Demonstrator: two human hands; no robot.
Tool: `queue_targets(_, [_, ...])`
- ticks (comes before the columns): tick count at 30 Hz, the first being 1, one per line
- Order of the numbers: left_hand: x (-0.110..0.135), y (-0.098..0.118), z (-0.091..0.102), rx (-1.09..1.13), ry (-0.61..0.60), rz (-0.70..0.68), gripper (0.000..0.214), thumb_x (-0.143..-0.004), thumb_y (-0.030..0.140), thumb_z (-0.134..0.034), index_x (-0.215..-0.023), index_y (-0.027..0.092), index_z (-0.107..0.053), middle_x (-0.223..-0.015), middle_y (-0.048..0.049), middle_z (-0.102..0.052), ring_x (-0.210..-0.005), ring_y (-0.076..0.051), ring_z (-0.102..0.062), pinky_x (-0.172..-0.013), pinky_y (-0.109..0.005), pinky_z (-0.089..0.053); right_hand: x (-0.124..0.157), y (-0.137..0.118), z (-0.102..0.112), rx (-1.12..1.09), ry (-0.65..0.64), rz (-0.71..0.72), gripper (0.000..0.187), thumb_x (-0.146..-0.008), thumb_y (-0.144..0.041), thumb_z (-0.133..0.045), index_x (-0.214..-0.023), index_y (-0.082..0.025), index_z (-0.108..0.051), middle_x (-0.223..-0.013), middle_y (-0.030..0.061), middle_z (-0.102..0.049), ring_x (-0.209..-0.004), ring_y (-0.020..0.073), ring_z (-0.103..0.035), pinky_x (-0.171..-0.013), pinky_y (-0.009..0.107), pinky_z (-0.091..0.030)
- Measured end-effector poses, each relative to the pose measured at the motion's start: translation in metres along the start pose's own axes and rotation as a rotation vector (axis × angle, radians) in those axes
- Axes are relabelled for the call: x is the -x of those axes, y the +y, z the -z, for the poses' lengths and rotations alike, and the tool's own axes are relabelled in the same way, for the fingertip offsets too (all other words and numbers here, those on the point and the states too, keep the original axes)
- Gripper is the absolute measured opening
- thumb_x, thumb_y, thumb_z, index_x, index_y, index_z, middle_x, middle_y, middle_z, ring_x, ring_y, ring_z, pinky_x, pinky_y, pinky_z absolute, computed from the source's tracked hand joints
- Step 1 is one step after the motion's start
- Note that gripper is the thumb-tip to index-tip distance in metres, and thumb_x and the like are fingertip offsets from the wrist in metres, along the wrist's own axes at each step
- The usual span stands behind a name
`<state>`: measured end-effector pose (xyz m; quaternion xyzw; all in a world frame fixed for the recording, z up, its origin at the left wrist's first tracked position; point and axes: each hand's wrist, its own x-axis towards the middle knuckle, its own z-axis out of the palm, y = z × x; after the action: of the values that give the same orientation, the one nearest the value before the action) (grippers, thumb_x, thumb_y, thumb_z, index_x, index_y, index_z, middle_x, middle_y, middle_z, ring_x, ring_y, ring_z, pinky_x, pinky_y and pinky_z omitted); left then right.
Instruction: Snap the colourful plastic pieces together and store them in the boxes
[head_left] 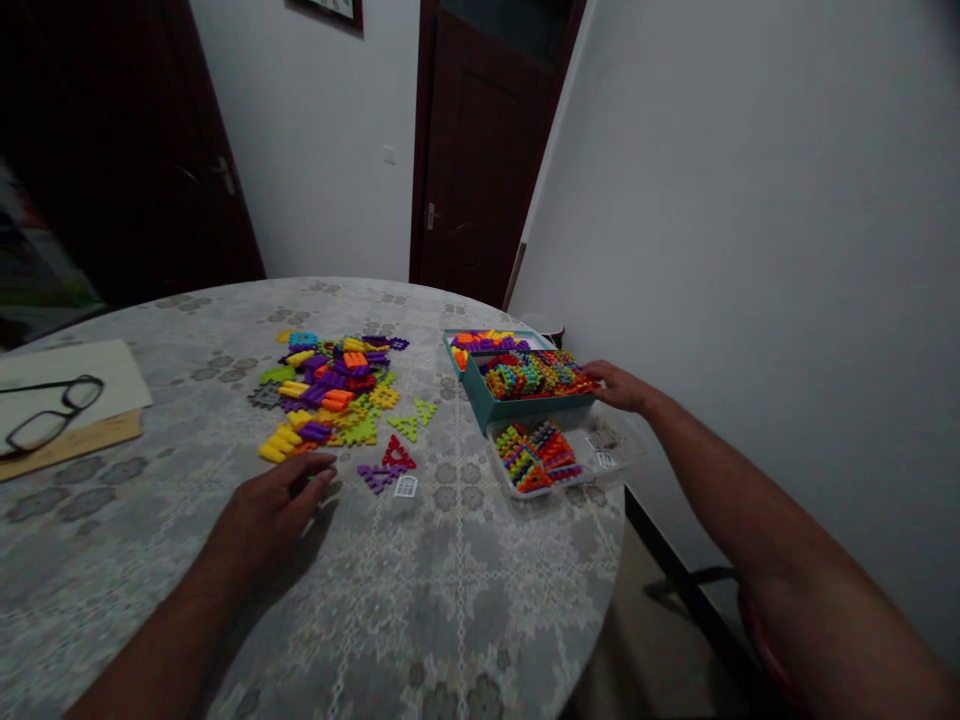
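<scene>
My left hand [281, 500] rests on the table by the near edge of a loose pile of plastic building pieces [330, 385]. Its thumb and fingers are apart, and a bit of green shows between them. At the right end of a teal box [495, 410], my right hand [616, 385] has its fingers curled at the red pieces inside; the fingertips are partly hidden. Rows of colourful interlocking pieces [536, 372] fill this box. In front stands a clear plastic tray [600, 455] holding stacked pieces [536, 455].
Green triangles [405, 428], a red triangle [397, 455], a purple piece [379, 476] and a small white lattice piece [406, 487] lie mid-table. Behind the teal box sits a lid-like tray [451, 340] with more pieces. Glasses [45, 425] lie on paper at left. A wall [750, 250] bounds the right.
</scene>
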<state>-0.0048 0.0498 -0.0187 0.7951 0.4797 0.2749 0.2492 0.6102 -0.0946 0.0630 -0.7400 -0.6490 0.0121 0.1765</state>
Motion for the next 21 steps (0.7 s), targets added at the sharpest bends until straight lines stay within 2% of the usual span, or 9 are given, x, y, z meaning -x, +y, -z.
queue_targets(4, [0.0,0.0,0.001,-0.018,0.018,-0.008,0.045,-0.097,0.057,-0.055,-0.118,0.026,-0.081,-0.124,-0.0093,-0.083,-0.11,-0.034,-0.079,-0.105,-0.048,-0.061,0.006,0.005,-0.021,0.045,0.102,0.062,0.062,-0.07,-0.013,-0.062,-0.13,-0.015,-0.076,-0.138,0.0193,-0.074,-0.132,0.033,-0.067,-0.121,0.052,-0.05])
queue_targets(7, [0.001,0.001,0.003,-0.003,0.09,0.002,0.043,-0.097,0.055,-0.055,-0.117,0.026,-0.08,-0.124,-0.008,-0.084,-0.111,-0.032,-0.079,-0.106,-0.044,-0.06,0.014,0.009,-0.036,0.063,0.211,0.112,0.077,-0.071,-0.019,-0.059,-0.147,-0.016,-0.066,-0.143,0.0177,-0.07,-0.135,0.0345,-0.065,-0.121,0.058,-0.049])
queue_targets(10, [0.003,0.004,0.005,0.012,0.212,0.031,0.038,-0.095,0.052,-0.057,-0.113,0.027,-0.08,-0.115,-0.006,-0.085,-0.104,-0.03,-0.08,-0.102,-0.04,-0.061,0.023,0.007,-0.045,0.119,0.331,0.112,0.081,-0.074,-0.023,-0.058,-0.155,-0.013,-0.057,-0.148,0.0205,-0.066,-0.139,0.0357,-0.061,-0.122,0.06,-0.049])
queue_targets(13, [0.006,0.008,0.007,0.026,0.334,0.096,0.038,-0.096,0.048,-0.057,-0.115,0.023,-0.079,-0.114,-0.0084,-0.084,-0.099,-0.028,-0.079,-0.099,-0.039,-0.06,0.031,-0.009,-0.047,0.211,0.492,0.063,0.077,-0.081,-0.024,-0.057,-0.156,-0.008,-0.053,-0.149,0.0248,-0.063,-0.141,0.0388,-0.059,-0.123,0.063,-0.047])
queue_targets(16, [0.005,0.006,0.009,0.098,0.444,0.137,0.037,-0.096,0.04,-0.057,-0.118,0.019,-0.078,-0.115,-0.0097,-0.083,-0.101,-0.027,-0.078,-0.099,-0.038,-0.06,0.036,-0.05,-0.047,0.229,0.616,0.068,0.071,-0.088,-0.025,-0.058,-0.157,-0.011,-0.054,-0.144,0.0244,-0.065,-0.139,0.0408,-0.06,-0.12,0.065,-0.049])
queue_targets(17, [0.004,0.004,0.009,0.115,0.468,0.15,0.037,-0.096,0.038,-0.056,-0.119,0.019,-0.078,-0.115,-0.01,-0.083,-0.102,-0.026,-0.077,-0.099,-0.038,-0.06,0.038,-0.071,-0.048,0.206,0.612,0.086,0.069,-0.091,-0.027,-0.058,-0.158,-0.012,-0.053,-0.145,0.0242,-0.065,-0.139,0.041,-0.061,-0.118,0.064,-0.051])
queue_targets(19, [0.001,-0.001,0.01,0.12,0.493,0.175,0.035,-0.095,0.03,-0.056,-0.119,0.018,-0.077,-0.118,-0.0101,-0.082,-0.103,-0.025,-0.077,-0.1,-0.038,-0.059,0.044,-0.119,-0.053,0.131,0.567,0.17,0.063,-0.095,-0.028,-0.058,-0.158,-0.017,-0.055,-0.147,0.0222,-0.064,-0.138,0.0399,-0.062,-0.119,0.064,-0.051])
queue_targets(21, [-0.001,-0.007,0.01,0.109,0.505,0.213,0.034,-0.094,0.024,-0.055,-0.119,0.018,-0.077,-0.121,-0.0108,-0.082,-0.107,-0.026,-0.076,-0.103,-0.04,-0.058,0.05,-0.174,-0.065,0.037,0.451,0.308,0.05,-0.099,-0.029,-0.058,-0.148,-0.021,-0.062,-0.146,0.0186,-0.066,-0.139,0.0369,-0.063,-0.122,0.062,-0.049])
